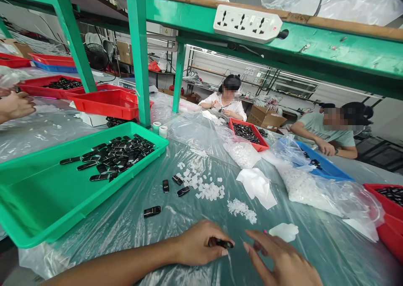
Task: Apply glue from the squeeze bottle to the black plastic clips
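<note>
My left hand (201, 244) rests on the plastic-covered table near the front edge, its fingers pinched on a small black plastic part (222, 243). Just to its right my right hand (280, 258) hovers with fingers spread and nothing in it. Three loose black parts (166, 186) lie on the sheet ahead of my left hand, beside a heap of small white pieces (209, 190). A second, smaller white heap (242, 208) lies closer to my right hand. A green tray (40, 202) at the left holds several black parts (116, 153).
Bags of white pieces (302, 187) lie at the right, near a blue tray (327, 168) and red trays (388, 216). More red trays (105, 103) sit at the back left. Two people sit across the table; another person's hand (15, 105) shows at the far left. Green frame posts (138, 55) rise from the table.
</note>
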`<act>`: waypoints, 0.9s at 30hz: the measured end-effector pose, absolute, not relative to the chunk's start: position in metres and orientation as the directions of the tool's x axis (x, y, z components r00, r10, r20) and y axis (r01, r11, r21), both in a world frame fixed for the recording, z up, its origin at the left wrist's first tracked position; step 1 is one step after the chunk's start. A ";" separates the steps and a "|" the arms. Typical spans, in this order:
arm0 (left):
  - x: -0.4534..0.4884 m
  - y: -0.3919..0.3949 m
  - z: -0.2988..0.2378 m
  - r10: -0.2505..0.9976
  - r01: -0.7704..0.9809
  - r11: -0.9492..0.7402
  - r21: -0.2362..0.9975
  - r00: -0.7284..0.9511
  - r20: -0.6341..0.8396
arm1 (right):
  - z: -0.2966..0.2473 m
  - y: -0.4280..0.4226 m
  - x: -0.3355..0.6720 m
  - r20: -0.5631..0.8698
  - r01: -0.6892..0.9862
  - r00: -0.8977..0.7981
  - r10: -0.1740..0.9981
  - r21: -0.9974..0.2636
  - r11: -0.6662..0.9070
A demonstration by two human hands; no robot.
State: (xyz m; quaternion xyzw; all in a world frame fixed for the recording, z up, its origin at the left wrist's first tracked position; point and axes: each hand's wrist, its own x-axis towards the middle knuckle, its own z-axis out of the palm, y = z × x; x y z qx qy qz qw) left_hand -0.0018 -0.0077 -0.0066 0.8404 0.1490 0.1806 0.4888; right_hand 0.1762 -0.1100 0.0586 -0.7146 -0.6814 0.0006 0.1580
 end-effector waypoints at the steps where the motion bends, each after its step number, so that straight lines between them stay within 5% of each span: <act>1: -0.002 -0.009 -0.008 0.409 0.056 -0.496 0.866 0.896 0.176 | 0.062 -0.101 0.171 0.215 0.973 0.008 0.977 -0.226 0.042; 5: -0.002 -0.013 -0.015 0.343 -0.004 -0.501 0.865 0.917 0.203 | 0.063 -0.047 0.145 0.203 0.912 -0.210 0.956 -0.313 0.267; 8: -0.003 -0.014 -0.016 0.309 -0.027 -0.512 0.859 0.927 0.214 | 0.046 -0.006 0.130 0.239 0.859 -0.383 0.892 -0.263 0.439; 18: -0.005 -0.013 -0.017 0.286 -0.057 -0.571 0.819 0.921 0.264 | 0.004 0.027 0.131 0.298 0.849 -0.418 0.859 -0.209 0.485; 27: -0.006 -0.013 -0.014 0.301 -0.031 -0.577 0.816 0.921 0.248 | -0.009 0.023 0.128 0.389 0.774 -0.425 0.818 -0.313 0.551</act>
